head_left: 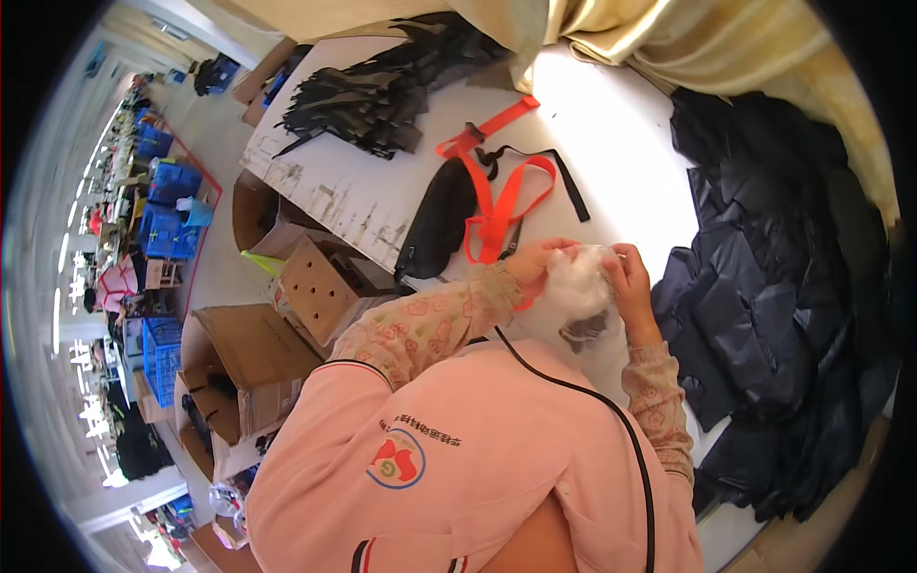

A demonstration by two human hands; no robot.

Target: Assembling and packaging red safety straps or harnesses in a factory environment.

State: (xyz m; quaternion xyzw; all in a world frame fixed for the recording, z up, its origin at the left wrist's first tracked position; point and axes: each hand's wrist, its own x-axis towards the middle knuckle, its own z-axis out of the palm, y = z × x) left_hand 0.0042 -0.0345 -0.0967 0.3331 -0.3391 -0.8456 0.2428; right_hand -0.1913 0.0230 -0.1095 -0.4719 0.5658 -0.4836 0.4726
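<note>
Head view, left fingers (558, 246) and right fingers (626, 265) gripping translucent plastic (578, 288), bare tabletop (621, 162) beyond, fabric (745, 229) alongside

The bag (577, 288) is thin, crinkled, see-through plastic; the table (330, 186) has a smooth white top, scuffed toward its left edge. Black cloth (755, 248) along its right edge shows a slight sheen; the red strap (494, 223) looks like flat webbing.

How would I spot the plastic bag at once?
Find the white table, then its near side. Held between the left hand and right hand is the plastic bag. Unlike the black pouch and red strap nearby, it looks whitish, crumpled and see-through.
</note>
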